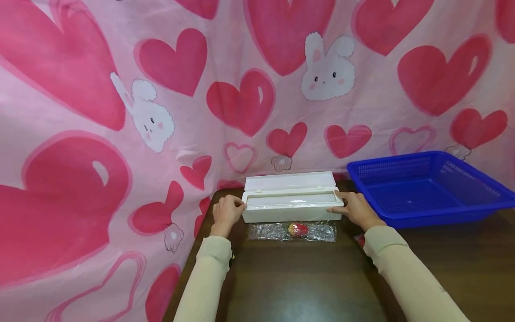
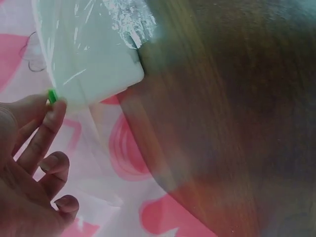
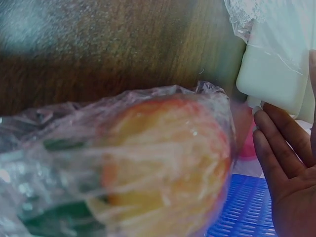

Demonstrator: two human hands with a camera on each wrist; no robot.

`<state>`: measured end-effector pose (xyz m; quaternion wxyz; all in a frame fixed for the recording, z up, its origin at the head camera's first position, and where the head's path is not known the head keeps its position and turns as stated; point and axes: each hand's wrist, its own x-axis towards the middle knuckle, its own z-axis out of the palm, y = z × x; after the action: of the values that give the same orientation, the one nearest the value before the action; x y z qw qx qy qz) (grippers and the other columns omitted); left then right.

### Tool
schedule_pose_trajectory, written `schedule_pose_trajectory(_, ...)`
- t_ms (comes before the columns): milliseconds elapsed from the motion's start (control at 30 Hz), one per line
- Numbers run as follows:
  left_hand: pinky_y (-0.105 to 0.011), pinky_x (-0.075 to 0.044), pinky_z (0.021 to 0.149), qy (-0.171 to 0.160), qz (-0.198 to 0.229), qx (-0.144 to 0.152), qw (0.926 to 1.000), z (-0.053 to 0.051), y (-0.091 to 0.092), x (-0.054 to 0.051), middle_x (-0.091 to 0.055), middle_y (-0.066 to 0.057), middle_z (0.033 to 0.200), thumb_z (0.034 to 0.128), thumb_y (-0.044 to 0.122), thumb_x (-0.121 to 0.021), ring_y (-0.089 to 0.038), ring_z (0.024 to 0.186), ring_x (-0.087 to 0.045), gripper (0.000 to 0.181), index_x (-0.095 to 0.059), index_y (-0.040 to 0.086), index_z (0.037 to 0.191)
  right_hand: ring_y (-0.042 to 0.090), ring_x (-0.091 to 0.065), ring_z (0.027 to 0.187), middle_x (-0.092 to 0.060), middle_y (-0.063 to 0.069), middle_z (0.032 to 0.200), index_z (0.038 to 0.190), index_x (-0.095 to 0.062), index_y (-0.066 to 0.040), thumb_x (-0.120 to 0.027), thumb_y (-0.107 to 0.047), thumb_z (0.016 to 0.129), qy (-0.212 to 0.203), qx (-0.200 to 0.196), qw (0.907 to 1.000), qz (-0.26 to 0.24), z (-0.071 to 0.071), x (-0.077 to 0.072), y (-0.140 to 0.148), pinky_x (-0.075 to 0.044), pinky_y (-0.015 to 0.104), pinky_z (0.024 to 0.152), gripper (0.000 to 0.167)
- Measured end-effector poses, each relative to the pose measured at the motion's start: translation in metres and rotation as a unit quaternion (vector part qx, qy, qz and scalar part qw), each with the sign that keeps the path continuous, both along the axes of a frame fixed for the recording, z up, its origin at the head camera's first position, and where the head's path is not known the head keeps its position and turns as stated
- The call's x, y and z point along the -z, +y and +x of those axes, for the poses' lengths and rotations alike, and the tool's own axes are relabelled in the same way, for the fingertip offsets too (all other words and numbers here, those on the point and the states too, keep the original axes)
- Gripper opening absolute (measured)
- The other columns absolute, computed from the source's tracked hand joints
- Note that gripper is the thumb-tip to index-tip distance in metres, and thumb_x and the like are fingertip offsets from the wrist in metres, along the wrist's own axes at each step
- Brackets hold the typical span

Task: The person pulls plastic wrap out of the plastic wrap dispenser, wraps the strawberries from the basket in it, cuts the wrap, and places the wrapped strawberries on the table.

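Observation:
A long white cling film dispenser (image 1: 291,213) stands on the table with its lid (image 1: 289,180) raised behind it. At its left end my left hand (image 1: 227,212) pinches a small green tab (image 2: 52,97) between thumb and index finger. My right hand (image 1: 356,208) holds the opposite end, thumb at the front and index finger on top; in the right wrist view its other fingers (image 3: 281,143) lie along the end. Before the dispenser, a red and yellow fruit (image 1: 298,230) sits on a crinkled strip of clear film (image 1: 267,231).
A blue plastic basket (image 1: 426,192) is at the back right. Under my right wrist lies a film-wrapped fruit with green leaves (image 3: 168,163), large in the right wrist view. A pink heart-patterned cloth (image 1: 241,49) hangs behind the brown table (image 1: 306,281).

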<state>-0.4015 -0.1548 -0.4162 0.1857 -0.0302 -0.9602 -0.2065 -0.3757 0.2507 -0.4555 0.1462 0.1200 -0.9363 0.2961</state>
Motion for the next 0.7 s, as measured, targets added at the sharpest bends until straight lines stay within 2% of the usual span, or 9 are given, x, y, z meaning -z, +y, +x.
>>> schedule_pose_trajectory(133,-0.048,-0.05,0.082,-0.019,-0.003,0.011,0.9997,-0.0009,0.0007,-0.0014,-0.076,-0.003,0.089,0.0897,0.035,-0.078,-0.031,0.088,-0.067,0.017,-0.083,0.019,0.094,0.032,-0.062,0.088,-0.069,0.029,0.118,0.142,-0.054,0.003,-0.085,-0.041,0.082,0.0,0.005,1.0,0.001,-0.0002,-0.0014,0.002,-0.05,0.047,0.078,0.08)
schedule_pose_trajectory(267,-0.044,-0.049,0.076,-0.04,-0.016,0.014,0.999,0.0004,0.0026,-0.0014,-0.071,0.002,0.076,0.0838,0.047,-0.082,-0.025,0.078,-0.063,0.028,-0.082,0.019,0.089,0.031,-0.064,0.088,-0.07,0.028,0.116,0.143,-0.053,0.003,-0.085,-0.041,0.082,-0.007,0.003,1.0,-0.001,-0.0008,-0.0013,0.0032,-0.051,0.047,0.077,0.082)
schedule_pose_trajectory(467,-0.044,-0.049,0.074,-0.018,-0.01,-0.001,0.9998,0.0008,-0.0001,0.0017,-0.07,0.004,0.072,0.0804,0.044,-0.086,-0.024,0.077,-0.064,0.027,-0.082,0.018,0.087,0.031,-0.064,0.088,-0.071,0.028,0.113,0.144,-0.051,0.005,-0.084,-0.044,0.082,-0.017,-0.004,0.9998,0.002,-0.0041,-0.0014,-0.0004,-0.051,0.046,0.077,0.085)
schedule_pose_trajectory(700,-0.043,-0.05,0.074,0.003,-0.01,0.0,0.9999,0.0011,-0.0034,0.0037,-0.072,0.004,0.073,0.0804,0.045,-0.086,-0.024,0.077,-0.066,0.031,-0.082,0.016,0.092,0.033,-0.067,0.092,-0.071,0.028,0.113,0.145,-0.049,0.005,-0.085,-0.044,0.081,-0.026,-0.013,0.9996,-0.003,-0.0059,-0.0052,-0.0036,-0.052,0.048,0.079,0.088)
